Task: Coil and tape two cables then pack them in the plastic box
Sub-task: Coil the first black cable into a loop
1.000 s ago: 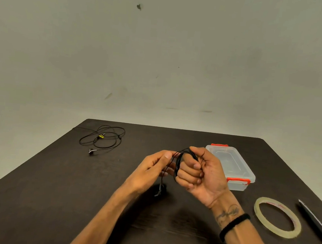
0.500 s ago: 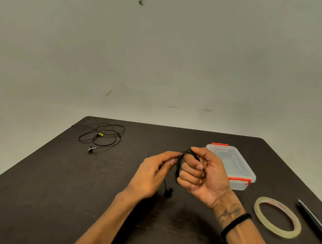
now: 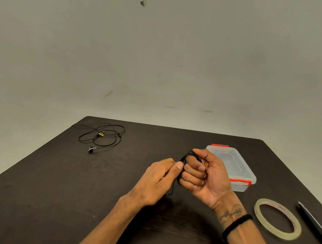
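The right hand (image 3: 208, 176) is staying clenched, palm toward the camera, with the black cable (image 3: 182, 168) looped round its curled fingers, over the middle of the table (image 3: 54, 190). The left hand (image 3: 158, 181) is sitting closer against those loops than half a second ago, its thumb and forefinger pinching the cable right beside the right knuckles. The loose tail, which was dangling with an earbud showing below the hands a moment ago, is now showing only as a short strand hanging under the coil; its end is slipping behind the left hand and is hard to make out against the dark tabletop.

The second cable (image 3: 102, 137) is lying where it was, in a loose tangle near the far left corner, with a yellow tag in the middle and an earbud at its near end. The box (image 3: 231, 166) is sitting just behind the right hand, lid on, red clips at both short ends; the hand is covering its left near edge. The tape (image 3: 277, 218) is lying flat to the right of the right wrist, well apart from the box. A dark, thin tool (image 3: 314, 222) is lying beyond the tape at the right edge, cut off by the frame, so what it is cannot be told. How many turns the coil has cannot be counted, since the fingers are hiding most of it.
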The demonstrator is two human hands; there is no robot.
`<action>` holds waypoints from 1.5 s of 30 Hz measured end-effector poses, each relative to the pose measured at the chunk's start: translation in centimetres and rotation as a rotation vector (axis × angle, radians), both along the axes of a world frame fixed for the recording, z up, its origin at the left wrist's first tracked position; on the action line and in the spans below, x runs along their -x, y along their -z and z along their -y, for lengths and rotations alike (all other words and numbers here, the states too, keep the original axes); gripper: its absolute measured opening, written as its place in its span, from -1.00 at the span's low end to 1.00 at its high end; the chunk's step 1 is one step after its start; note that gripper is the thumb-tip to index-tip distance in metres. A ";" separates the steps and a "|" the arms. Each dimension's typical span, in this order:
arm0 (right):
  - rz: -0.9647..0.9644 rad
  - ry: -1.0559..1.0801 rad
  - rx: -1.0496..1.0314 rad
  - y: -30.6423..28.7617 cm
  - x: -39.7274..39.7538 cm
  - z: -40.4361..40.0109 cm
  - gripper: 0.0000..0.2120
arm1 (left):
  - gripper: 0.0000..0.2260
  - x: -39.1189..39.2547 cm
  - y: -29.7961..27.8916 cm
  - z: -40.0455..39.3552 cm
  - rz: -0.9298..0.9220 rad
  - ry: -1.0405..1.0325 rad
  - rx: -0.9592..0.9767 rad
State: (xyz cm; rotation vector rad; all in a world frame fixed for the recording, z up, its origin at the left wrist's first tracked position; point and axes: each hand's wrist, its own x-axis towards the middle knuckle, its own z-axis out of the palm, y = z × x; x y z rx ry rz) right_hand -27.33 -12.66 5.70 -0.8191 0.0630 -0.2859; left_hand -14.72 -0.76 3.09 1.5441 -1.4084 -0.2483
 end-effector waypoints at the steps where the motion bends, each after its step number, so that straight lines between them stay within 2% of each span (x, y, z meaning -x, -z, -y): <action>1: 0.002 0.001 -0.007 0.0 0.0 0.1 -0.51 | -0.57 0.0 0.0 0.0 -0.097 0.027 -0.007; 3: 0.014 0.000 -0.033 -0.1 0.1 0.2 -0.51 | -0.61 -0.1 -0.1 -0.1 -0.179 0.057 -0.032; 6: 0.043 -0.015 -0.083 0.0 0.2 0.4 -0.50 | -0.70 -0.7 0.0 0.0 -0.034 0.007 -0.001; 9: 0.072 -0.046 -0.126 0.1 0.2 0.6 -0.49 | -0.70 -0.6 0.0 0.2 -0.021 0.011 0.026; 15: 0.041 -0.042 -0.126 0.0 0.2 0.6 -0.49 | -0.80 -0.6 0.3 0.5 0.163 -0.041 -0.021; 16: 0.026 -0.029 -0.122 -0.1 0.3 0.6 -0.49 | -0.80 -0.4 0.0 0.3 0.138 -0.021 -0.027; 18: -0.012 -0.004 -0.101 -0.3 0.5 0.6 -0.50 | -0.78 -0.1 -0.5 0.0 -0.035 0.041 -0.006; 20: -0.049 0.000 -0.063 -0.3 0.5 0.4 -0.50 | -0.67 0.1 -0.7 -0.2 -0.099 0.021 0.047; 23: -0.082 0.002 -0.037 0.1 0.2 0.3 -0.51 | -0.67 -0.1 -0.2 0.3 0.062 -0.106 0.107; 28: -0.096 0.025 -0.070 -0.1 0.1 0.1 -0.47 | -0.70 0.2 0.1 0.5 0.224 -0.183 0.142; 33: -0.131 0.145 -0.070 -0.2 -0.4 -0.6 -0.43 | -0.67 0.6 0.5 0.5 0.083 -0.114 0.124; 42: -0.132 0.473 0.250 -0.4 -1.5 -2.7 -0.44 | -0.66 0.0 0.1 0.6 -0.174 -0.001 0.105; 45: -0.105 0.533 0.245 -0.4 -1.9 -3.3 -0.43 | -0.63 -0.2 -0.2 0.6 -0.212 0.019 0.130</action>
